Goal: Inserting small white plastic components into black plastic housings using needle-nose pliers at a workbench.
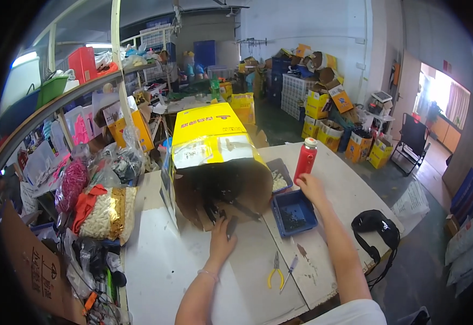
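Note:
A yellow cardboard box lies on its side on the table, its mouth toward me. Inside are dark, narrow pieces, some spilling onto the lower flap. My left hand is at that mouth, fingers closed around a black piece whose kind I cannot make out. Off to the right, my right hand hovers by the far right corner of a blue tray with small dark bits in it. Its fingers are bent together in front of a red bottle's lower part; whatever they hold is hidden.
Yellow-handled pliers and a screwdriver lie near the table's front. A second bin with pale pieces stands behind the tray. At the right edge sits a black pouch with a strap. Bagged goods crowd the left side.

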`<state>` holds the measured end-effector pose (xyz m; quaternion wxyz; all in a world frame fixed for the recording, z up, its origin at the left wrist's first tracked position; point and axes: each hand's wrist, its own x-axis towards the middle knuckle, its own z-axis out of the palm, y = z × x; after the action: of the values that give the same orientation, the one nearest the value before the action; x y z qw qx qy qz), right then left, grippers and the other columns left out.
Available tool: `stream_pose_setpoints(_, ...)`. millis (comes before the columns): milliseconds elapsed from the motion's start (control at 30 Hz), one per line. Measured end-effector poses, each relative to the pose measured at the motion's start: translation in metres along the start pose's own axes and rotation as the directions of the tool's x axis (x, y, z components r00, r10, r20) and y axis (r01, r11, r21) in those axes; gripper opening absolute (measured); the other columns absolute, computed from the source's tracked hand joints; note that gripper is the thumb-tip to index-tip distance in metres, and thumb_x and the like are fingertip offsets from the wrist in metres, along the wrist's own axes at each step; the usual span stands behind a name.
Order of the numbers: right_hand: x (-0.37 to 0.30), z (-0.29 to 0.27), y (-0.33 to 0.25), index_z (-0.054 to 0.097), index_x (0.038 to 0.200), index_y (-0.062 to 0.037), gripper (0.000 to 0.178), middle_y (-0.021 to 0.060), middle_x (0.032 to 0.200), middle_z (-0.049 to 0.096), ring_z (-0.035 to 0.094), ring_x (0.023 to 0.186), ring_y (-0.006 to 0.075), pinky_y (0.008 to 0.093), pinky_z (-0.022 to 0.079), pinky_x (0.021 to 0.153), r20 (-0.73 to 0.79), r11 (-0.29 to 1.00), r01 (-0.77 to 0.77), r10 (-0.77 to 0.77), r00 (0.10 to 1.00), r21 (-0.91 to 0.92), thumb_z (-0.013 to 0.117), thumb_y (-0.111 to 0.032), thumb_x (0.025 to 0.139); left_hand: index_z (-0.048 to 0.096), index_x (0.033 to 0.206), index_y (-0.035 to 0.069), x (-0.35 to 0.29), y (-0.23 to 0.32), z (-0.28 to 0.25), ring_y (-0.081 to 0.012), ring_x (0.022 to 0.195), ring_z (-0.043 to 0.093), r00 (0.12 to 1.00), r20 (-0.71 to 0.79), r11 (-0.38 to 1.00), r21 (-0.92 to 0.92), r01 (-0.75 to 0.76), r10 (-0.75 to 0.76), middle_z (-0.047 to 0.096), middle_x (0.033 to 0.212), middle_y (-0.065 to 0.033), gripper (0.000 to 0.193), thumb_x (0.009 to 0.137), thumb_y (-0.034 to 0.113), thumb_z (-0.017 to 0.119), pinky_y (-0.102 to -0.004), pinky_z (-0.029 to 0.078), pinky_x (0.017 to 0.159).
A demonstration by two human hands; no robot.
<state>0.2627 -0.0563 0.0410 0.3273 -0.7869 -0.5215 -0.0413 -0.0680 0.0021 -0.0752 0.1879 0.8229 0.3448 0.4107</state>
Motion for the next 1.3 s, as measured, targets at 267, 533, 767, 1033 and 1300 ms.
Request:
stream_pose_setpoints(267, 0.079, 0.076, 0.007, 0.058, 0.107, -0.0057, 0.036, 0.0222, 0.103, 0.060, 0.058, 0.097, 0.0362, 0.0431, 0.047, 0.084, 0.142, 0.985, -0.150, 0.161, 0.977, -0.086, 0.058, -0.015, 0.072, 0.045, 0.120, 0.001, -0.005, 0.003, -0.003, -0.0378, 0.123, 0.036, 0.998, 0.036, 0.998, -0.031, 0.055, -0.054, 0.038, 0.132, -0.0208, 0.052, 0.072, 0.013, 0.057, -0.0393, 0.031, 0.102)
stream_pose_setpoints(533, 0.096, 0.007, 0.011, 0.064, 0.090, -0.0032, 0.029, 0.0229, 0.084, 0.063, 0.062, 0.084, 0.0354, 0.0428, 0.048, 0.074, -0.115, 0.997, -0.070, 0.071, 0.991, 0.013, 0.059, -0.014, 0.064, 0.044, 0.122, 0.001, -0.005, 0.009, -0.007, -0.0382, 0.124, 0.034, 0.996, 0.063, 0.995, -0.074, 0.074, -0.069, 0.037, 0.133, -0.0214, 0.051, 0.073, 0.012, 0.056, -0.0390, 0.031, 0.103)
stream_pose_setpoints(767, -0.042, -0.104, -0.035, 0.052, 0.121, -0.0040, 0.052, 0.0073, 0.072, 0.061, 0.055, 0.063, 0.0100, 0.0245, 0.044, 0.059, 0.320, 0.864, -0.203, 0.051, 0.946, 0.462, 0.061, -0.012, 0.071, 0.044, 0.124, 0.001, 0.000, 0.000, -0.009, -0.0375, 0.123, 0.036, 0.994, 0.031, 0.993, -0.058, 0.108, -0.106, 0.040, 0.131, -0.0214, 0.052, 0.074, 0.010, 0.056, -0.0397, 0.030, 0.104)
stream_pose_setpoints(1033, -0.251, -0.104, -0.015, 0.049, 0.124, -0.0065, 0.050, 0.0122, 0.075, 0.060, 0.057, 0.066, 0.0192, 0.0300, 0.044, 0.064, 0.351, 0.872, -0.471, 0.404, 0.845, 0.131, 0.059, -0.010, 0.075, 0.046, 0.120, -0.001, 0.001, -0.003, -0.003, -0.0382, 0.120, 0.038, 0.999, 0.008, 0.997, -0.072, 0.039, -0.039, 0.040, 0.130, -0.0205, 0.047, 0.074, 0.008, 0.054, -0.0398, 0.033, 0.101)
stream_pose_setpoints(1300, -0.287, -0.057, -0.030, 0.047, 0.124, -0.0106, 0.045, 0.0245, 0.083, 0.060, 0.061, 0.077, 0.0386, 0.0408, 0.046, 0.065, 0.147, 0.898, -0.394, 0.370, 0.917, 0.197, 0.056, -0.014, 0.080, 0.044, 0.123, 0.003, -0.006, 0.014, -0.016, -0.0354, 0.123, 0.036, 0.996, 0.029, 0.989, -0.128, -0.079, 0.084, 0.041, 0.131, -0.0180, 0.048, 0.076, 0.007, 0.052, -0.0386, 0.028, 0.104)
